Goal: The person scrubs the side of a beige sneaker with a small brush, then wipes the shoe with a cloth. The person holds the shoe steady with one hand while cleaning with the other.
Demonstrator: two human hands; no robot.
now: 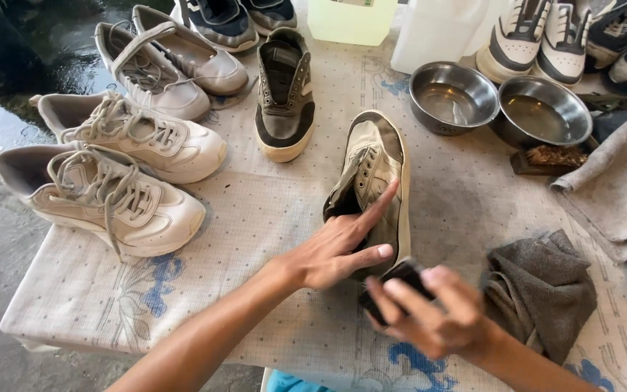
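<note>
The beige canvas sneaker (375, 170) with the dark sole edge lies on the table (270, 218), toe pointing away from you, near the middle of the patterned cloth. Your left hand (339, 247) rests flat on its heel end, fingers spread and released, the forefinger stretched along the lace eyelets. Your right hand (433, 312) sits just nearer to you than the sneaker's heel, clenched around a small black brush (399, 279) whose end touches the sneaker's rear edge.

Right of the sneaker, beside your right hand, lies a crumpled dark grey rag (546, 287). Beyond the sneaker and to its right stand two steel bowls (453, 96) holding liquid, touching each other, with a bristle brush (549, 157) just in front of them and a lighter grey cloth (622, 181) further right. Just left of the sneaker's toe stands its black-toed mate (284, 94), upright. Well to the left of the sneaker sit two pairs of white laced trainers (121, 178).
</note>
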